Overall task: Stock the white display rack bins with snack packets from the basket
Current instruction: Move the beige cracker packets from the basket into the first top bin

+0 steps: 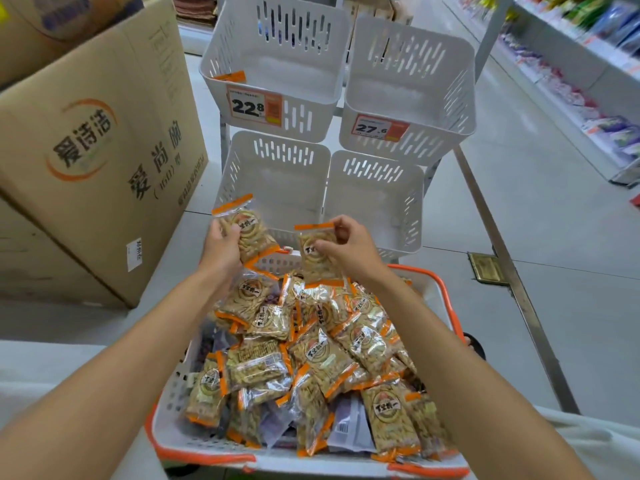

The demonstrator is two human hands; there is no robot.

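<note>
Snack packets (311, 348) are heaping in the basket (439, 283), two hanging over it before the white rack (433, 143).
Head view: I'm gripping the left packet (249, 233) round its middle with my left hand (221, 249), and my right hand (349, 249) is pinching the right packet (317, 261) near its top edge, both riding above the pile so neither is snagging. The lower bins (277, 188) are gaping just beyond, showing no stock, probably my nearest drop.

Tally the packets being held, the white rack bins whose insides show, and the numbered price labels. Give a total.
Held packets: 2
Rack bins: 4
Price labels: 2
Total: 8
</note>
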